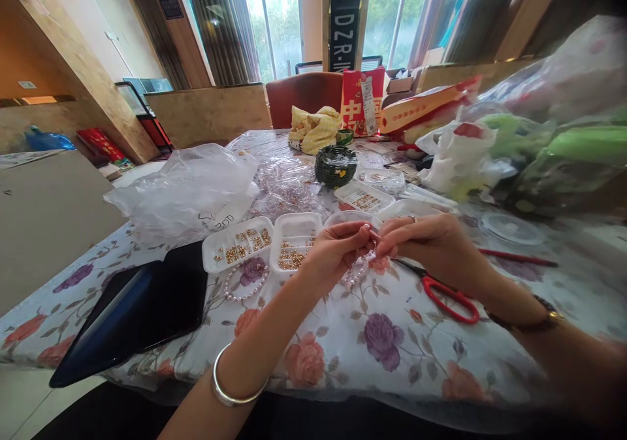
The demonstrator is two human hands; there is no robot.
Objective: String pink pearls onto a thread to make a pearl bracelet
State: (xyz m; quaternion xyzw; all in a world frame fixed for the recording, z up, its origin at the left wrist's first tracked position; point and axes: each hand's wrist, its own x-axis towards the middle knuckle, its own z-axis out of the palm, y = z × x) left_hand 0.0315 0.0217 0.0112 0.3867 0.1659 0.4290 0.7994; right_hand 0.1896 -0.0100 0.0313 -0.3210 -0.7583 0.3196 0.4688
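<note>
Head | left fingers (343, 231) clamped on beaded strand (351, 277) | right fingers (404, 235) together, seemingly on its end | scissors (429, 285) near

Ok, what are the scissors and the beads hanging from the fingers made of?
The scissors have glossy red handles, probably plastic, and slim dark blades that look like metal. The beads are pale and pearly, so maybe coated plastic or glass; I can't tell which.
</note>
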